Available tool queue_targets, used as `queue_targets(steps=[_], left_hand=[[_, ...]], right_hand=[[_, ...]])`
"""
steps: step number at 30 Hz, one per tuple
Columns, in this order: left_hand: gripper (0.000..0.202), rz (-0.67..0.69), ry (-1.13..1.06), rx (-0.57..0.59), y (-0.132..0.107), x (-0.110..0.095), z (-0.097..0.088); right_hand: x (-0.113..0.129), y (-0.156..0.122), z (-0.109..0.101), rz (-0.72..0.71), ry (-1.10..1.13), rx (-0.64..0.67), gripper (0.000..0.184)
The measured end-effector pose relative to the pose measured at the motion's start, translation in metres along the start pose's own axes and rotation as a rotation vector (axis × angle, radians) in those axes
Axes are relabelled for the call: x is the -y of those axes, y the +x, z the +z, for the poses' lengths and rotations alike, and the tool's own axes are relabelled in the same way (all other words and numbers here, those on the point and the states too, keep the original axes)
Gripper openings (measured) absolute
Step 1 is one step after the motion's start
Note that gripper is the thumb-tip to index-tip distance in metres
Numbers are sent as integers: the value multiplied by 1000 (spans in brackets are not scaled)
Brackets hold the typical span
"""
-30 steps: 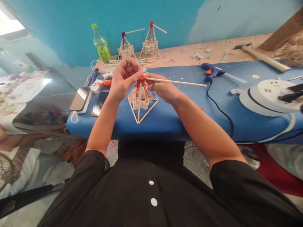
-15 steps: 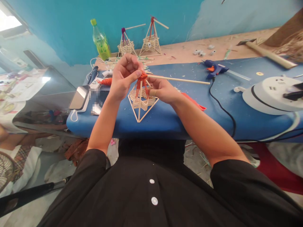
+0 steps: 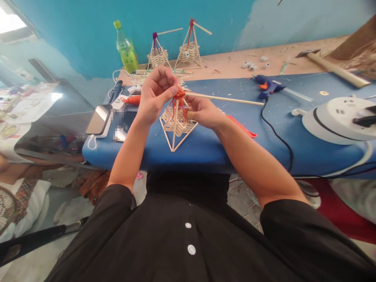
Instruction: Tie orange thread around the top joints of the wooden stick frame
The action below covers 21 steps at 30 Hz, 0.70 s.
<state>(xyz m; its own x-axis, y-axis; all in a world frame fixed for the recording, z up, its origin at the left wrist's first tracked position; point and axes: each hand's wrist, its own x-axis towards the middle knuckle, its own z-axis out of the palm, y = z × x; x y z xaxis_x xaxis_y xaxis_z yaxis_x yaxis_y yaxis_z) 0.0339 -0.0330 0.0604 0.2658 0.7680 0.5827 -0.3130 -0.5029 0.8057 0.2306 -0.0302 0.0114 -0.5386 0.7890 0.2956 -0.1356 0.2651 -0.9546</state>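
Note:
A small pyramid frame of pale wooden sticks (image 3: 175,135) stands on the blue mat in front of me, with a basket of stacked sticks inside. Orange cord (image 3: 179,94) wraps its peak and hangs down in strands. My left hand (image 3: 160,92) pinches the wrapped peak between thumb and forefinger. On the frame's right side, my right hand (image 3: 202,111) is closed at the hanging orange strands, its fingertips partly hidden behind the sticks. A long thin stick (image 3: 226,98) juts out from the peak to the right, above my right hand.
Two similar stick frames (image 3: 189,51) stand by the wall beside a green-capped bottle (image 3: 126,51). A phone (image 3: 99,119) and orange cord bundle (image 3: 132,100) lie left. Right are a glue gun (image 3: 267,86), its cable, a hammer (image 3: 335,68) and a white power socket tower (image 3: 337,119).
Both hands keep nearly the same hold on the frame. The frame has tilted very slightly, and the view has shifted a little.

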Motion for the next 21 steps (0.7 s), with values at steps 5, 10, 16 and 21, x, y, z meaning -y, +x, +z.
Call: queue_targets(steps=[5,10,16,21], left_hand=[[48,-4,36,15,1,7,-8],[51,26,-24,46,1,5,-6],[58,-50,24,-32,0,5,-7],[44,-68,4,-63,0,7,-9]], right_hand=[[8,-4,-7,-18,45,143,64],[14,-4,-21,-56,35,264,83],[3,2,-23,-112,37,211,74],[-2,3,-24,-150,15,253,71]])
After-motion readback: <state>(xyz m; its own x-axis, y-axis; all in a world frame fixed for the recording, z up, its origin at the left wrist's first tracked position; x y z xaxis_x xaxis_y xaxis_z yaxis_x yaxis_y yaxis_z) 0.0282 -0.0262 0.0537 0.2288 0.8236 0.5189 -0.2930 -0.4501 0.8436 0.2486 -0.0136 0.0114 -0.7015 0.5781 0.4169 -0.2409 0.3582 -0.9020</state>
